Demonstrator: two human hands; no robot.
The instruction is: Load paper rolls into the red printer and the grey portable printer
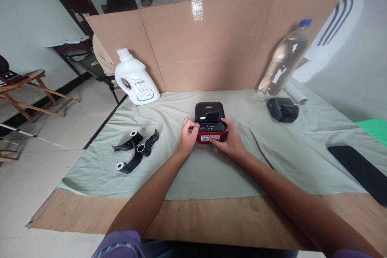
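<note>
Label printer (211,127), likely light, rigid and slick, sits clamped in the grip of left hand (188,134) and right hand (232,140) at its sides, probably the steadiest hold.

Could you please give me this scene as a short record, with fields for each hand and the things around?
Device: red and black, on the green cloth
Left hand: touching the front left corner of the device
Right hand: gripping its right side, thumb on the front
Left: three black rolls, ends loose
Back left: white jug
Back right: clear bottle, blue cap
</note>
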